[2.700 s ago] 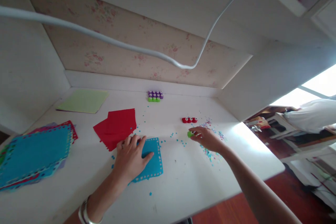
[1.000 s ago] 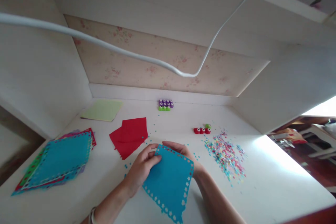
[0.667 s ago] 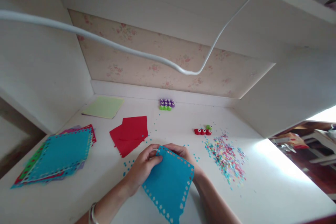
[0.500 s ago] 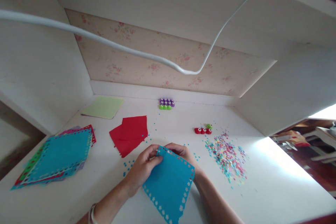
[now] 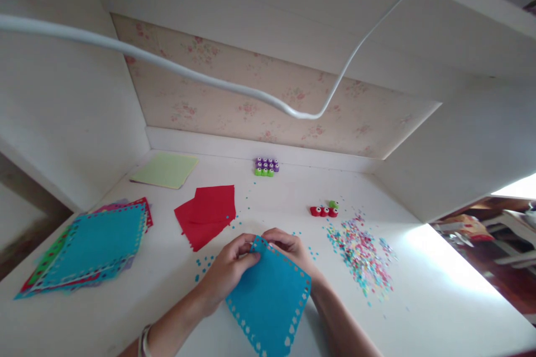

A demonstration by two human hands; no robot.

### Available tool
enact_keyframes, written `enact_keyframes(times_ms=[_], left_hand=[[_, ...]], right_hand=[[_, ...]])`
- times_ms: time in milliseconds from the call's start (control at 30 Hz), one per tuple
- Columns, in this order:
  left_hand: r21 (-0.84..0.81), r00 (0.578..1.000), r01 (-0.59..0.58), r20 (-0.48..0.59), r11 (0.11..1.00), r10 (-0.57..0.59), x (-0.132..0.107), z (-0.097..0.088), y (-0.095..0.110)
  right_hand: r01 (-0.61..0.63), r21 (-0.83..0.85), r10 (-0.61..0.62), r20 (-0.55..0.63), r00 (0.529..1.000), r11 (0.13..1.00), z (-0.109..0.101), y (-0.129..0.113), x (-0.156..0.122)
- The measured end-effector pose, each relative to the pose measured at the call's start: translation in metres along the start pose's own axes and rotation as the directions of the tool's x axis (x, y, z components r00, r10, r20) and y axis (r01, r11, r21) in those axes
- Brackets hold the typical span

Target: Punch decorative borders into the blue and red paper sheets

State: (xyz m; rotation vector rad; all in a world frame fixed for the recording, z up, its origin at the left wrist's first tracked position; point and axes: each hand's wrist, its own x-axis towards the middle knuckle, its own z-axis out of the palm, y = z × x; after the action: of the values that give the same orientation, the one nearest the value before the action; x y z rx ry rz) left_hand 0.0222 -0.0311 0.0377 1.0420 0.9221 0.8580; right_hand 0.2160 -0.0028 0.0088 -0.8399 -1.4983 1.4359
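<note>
Both my hands hold a blue paper square (image 5: pixel 270 295) with punched holes along its edges, lifted above the white desk (image 5: pixel 439 301). My left hand (image 5: pixel 228 270) pinches its far-left edge, fingers closed on the sheet. Behind the far corner, my right hand (image 5: pixel 293 248) grips the paper as well. Red paper sheets (image 5: pixel 206 213) lie just beyond my left hand. A row of small red punches with a green one (image 5: pixel 324 210) stands past my right hand.
A stack of punched sheets topped by a blue one (image 5: pixel 86 248) lies at the left. A pale green sheet (image 5: pixel 165 170) sits at the back left, purple and green punches (image 5: pixel 265 167) by the back wall, a confetti pile (image 5: pixel 362 254) at right. A white cable (image 5: pixel 209 83) hangs overhead.
My right hand left the green punch by the red ones and joined my left hand on the blue sheet, which came up off the desk. Over the last second the sheet shifted only slightly.
</note>
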Motion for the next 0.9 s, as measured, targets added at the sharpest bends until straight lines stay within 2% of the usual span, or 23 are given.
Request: enact_keyframes(times_ms=[67,167,400,767,900], left_hand=[[-0.005,1.0,0.009,-0.007,1.0,-0.009,-0.0001,0.0002,0.0007],[-0.013,1.0,0.022,-0.02,1.0,-0.022,0.0009,-0.0002,0.0002],[-0.012,1.0,-0.007,0.005,1.0,0.007,0.002,-0.0022,-0.0022],[-0.001,1.0,-0.02,0.018,1.0,0.02,0.0026,-0.0032,-0.0059],[0.006,1.0,-0.022,0.011,1.0,0.022,0.0029,-0.0034,-0.0046]], right_hand=[[-0.007,0.041,0.006,0.016,1.0,0.999,0.0005,-0.0011,-0.0016],[0.026,0.081,-0.024,-0.023,0.999,0.996,0.0018,-0.0028,-0.003],[0.083,-0.088,-0.09,-0.075,0.993,0.993,0.0003,-0.0012,0.0007],[0.059,-0.087,-0.069,-0.111,0.991,0.994,-0.0006,0.005,-0.0013],[0.072,-0.106,-0.078,-0.06,0.995,0.992,0.0001,0.0004,-0.0027]])
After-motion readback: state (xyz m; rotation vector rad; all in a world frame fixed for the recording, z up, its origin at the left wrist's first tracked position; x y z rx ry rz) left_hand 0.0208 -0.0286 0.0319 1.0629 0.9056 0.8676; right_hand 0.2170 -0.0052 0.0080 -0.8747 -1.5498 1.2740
